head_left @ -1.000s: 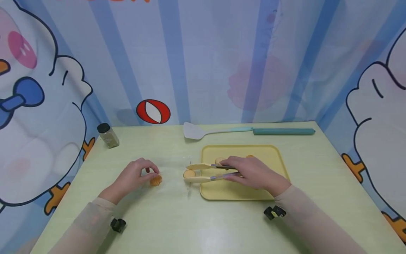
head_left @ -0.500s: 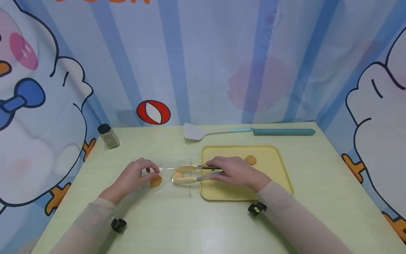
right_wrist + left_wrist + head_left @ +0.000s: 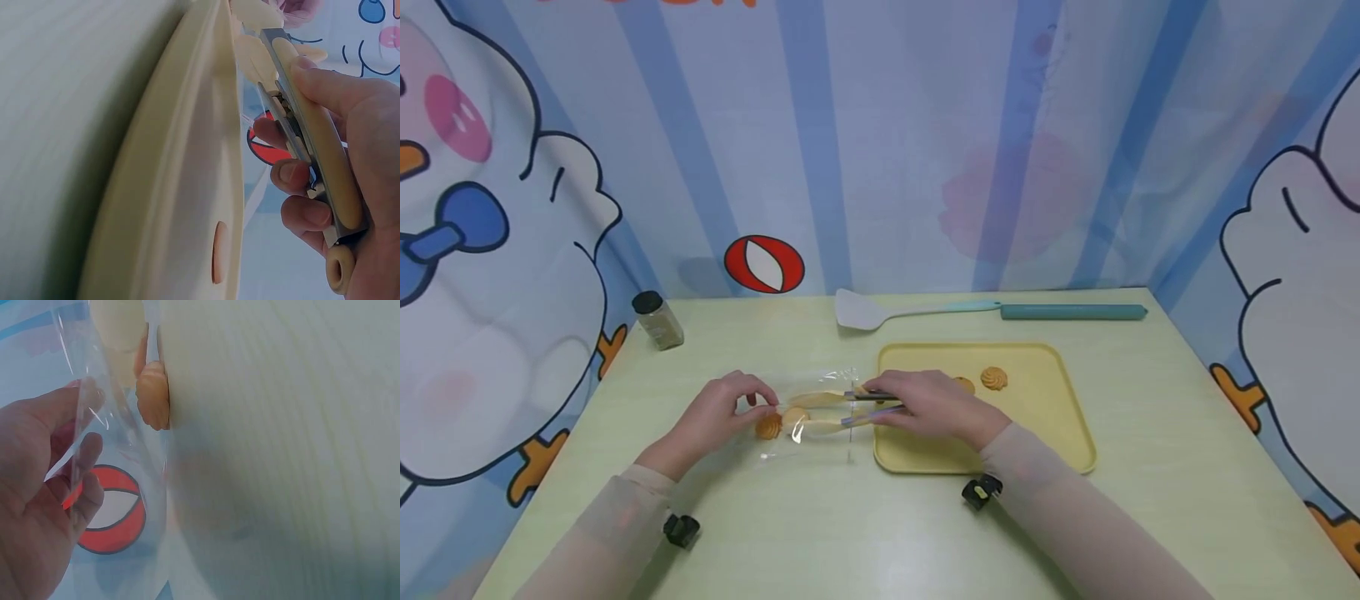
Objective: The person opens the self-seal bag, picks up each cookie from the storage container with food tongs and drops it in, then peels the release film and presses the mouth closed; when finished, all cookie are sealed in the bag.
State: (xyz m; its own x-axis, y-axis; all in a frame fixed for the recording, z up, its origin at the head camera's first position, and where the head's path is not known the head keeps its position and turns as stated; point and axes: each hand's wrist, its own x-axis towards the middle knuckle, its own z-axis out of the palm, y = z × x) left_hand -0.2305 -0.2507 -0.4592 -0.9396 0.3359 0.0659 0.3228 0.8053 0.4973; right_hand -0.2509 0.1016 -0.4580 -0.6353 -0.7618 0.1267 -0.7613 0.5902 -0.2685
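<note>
With thumb and fingers my left hand (image 3: 718, 421) pinches the edge of a clear plastic bag (image 3: 827, 454) lying on the table. One swirled cookie (image 3: 768, 427) is inside the bag, near the left fingertips. My right hand (image 3: 936, 406) grips a pair of tongs (image 3: 325, 137) with cream-coloured tips. Those tips reach leftward into the bag, with a pale round cookie (image 3: 795, 419) between them, right beside the swirled one. In the left wrist view the bag's film (image 3: 115, 419) is held up by the left fingers.
A yellow tray (image 3: 1000, 458) lies under the right hand, with a swirled cookie (image 3: 994, 378) and another partly hidden cookie (image 3: 964, 384) on it. Behind it are a spatula (image 3: 861, 312) and a teal cylinder (image 3: 1071, 312). A black-capped jar (image 3: 658, 321) stands at back left.
My right hand has moved left with the tongs, carrying the pale cookie from the tray's left edge deeper into the bag, up to the swirled cookie. The left hand stays in place.
</note>
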